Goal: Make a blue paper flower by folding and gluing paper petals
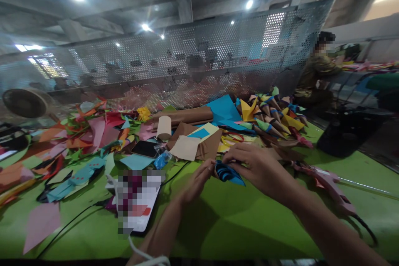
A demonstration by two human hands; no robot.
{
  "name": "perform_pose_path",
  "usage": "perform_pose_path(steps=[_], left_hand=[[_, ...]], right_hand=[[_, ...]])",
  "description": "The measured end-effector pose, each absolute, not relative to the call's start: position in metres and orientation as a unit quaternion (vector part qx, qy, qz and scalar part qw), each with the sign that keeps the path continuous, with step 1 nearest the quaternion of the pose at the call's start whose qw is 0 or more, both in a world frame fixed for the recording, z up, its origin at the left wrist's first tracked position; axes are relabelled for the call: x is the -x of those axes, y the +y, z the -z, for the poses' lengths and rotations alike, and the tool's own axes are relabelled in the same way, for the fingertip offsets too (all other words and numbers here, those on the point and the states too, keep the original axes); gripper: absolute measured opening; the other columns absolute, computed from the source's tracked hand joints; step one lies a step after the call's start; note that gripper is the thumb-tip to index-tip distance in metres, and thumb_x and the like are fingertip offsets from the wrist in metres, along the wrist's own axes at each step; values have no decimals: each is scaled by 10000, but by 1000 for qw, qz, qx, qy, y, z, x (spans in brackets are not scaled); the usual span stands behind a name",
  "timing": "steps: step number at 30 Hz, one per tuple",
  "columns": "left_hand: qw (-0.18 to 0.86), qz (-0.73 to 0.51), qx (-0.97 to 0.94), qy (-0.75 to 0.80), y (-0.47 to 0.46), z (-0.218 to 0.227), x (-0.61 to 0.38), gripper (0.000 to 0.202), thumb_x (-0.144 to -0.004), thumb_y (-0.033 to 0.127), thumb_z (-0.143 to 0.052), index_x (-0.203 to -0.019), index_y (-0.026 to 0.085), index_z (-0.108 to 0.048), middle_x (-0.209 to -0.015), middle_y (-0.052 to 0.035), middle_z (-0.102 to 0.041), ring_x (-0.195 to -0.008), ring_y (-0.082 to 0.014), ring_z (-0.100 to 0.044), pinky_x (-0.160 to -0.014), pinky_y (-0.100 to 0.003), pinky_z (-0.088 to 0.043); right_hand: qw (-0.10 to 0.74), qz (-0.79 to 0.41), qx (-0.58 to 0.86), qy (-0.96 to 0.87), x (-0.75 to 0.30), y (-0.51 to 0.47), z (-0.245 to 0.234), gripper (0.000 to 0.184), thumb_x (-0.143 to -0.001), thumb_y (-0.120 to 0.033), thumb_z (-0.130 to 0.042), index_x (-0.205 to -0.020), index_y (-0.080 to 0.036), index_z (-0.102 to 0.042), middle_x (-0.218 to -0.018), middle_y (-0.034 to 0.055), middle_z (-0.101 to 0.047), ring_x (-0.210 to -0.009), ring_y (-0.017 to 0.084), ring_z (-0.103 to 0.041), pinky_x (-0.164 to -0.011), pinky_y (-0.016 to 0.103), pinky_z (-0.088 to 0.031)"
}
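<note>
My left hand point(196, 183) and my right hand point(252, 166) meet over the green table point(237, 220). Between them they pinch a curled piece of blue paper point(229, 173). The left fingers close on its left edge. The right fingers press down on its top and right side. Brown and beige paper sheets point(195, 143) lie just behind the hands.
Coloured paper scraps point(77, 141) cover the left of the table. A black phone point(145, 149), a tape roll point(164, 127) and a second phone on a cable point(139, 199) lie left of my hands. Paper cones point(274, 118) pile up at the right. A glue gun point(330, 185) lies right. A person point(314, 70) sits beyond a perforated screen.
</note>
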State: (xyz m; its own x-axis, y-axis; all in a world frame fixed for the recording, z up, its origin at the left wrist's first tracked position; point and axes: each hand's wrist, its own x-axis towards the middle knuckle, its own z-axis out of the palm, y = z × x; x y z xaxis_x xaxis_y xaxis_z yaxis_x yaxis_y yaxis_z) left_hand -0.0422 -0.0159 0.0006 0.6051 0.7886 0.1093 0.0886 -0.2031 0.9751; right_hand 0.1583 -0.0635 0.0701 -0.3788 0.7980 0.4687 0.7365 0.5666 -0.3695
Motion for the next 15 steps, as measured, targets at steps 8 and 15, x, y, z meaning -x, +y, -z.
perform_pose_path(steps=[8,15], left_hand=[[553,-324,-706,301,-8,15,44,396,-929,552,-434,-893,178,-559,-1009,-66,-553,-961,-209,-476,-917,-336,-387],[560,-322,-705,293,-6,19,44,415,-934,529,-431,-999,162,-615,-1049,-82,-574,-949,-215,-487,-872,-350,-415]], right_hand=[[304,-28,458,-835,-158,-60,-59,150,-887,-102,-610,-924,-190,-727,-914,58,-702,-874,202,-643,-815,320,-480],[323,-41,453,-830,-160,-60,-58,170,-911,-140,-599,-1015,-227,-702,-973,55,-676,-913,209,-622,-822,328,-470]])
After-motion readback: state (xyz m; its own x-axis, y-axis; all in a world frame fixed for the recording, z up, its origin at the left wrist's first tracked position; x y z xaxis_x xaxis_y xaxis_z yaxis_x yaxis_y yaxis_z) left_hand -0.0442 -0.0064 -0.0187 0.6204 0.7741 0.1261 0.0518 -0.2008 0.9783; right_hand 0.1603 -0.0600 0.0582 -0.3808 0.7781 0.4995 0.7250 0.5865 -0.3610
